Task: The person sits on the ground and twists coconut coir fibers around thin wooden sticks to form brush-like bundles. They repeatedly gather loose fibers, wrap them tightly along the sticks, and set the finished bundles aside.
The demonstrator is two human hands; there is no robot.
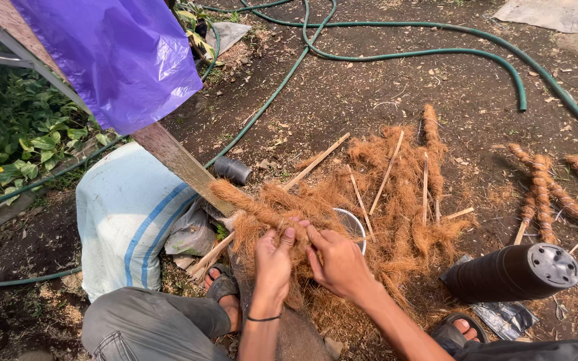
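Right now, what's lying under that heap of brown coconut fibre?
Thin bamboo sticks and part of a pale ring poke out of the fibre heap; bare soil surrounds it. Anything deeper is covered.

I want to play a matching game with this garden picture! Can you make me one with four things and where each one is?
Things:
1. green hose
2. purple plastic sheet
3. stack of black pots
4. white sack

Places:
A. lying on its side at the lower right
B. hanging at the upper left
C. snaking over the soil along the top
D. left of the hands, beside the wooden plank

Right pairs: 1-C, 2-B, 3-A, 4-D

Bonus: both the left hand and the right hand grip the brown coconut fibre.
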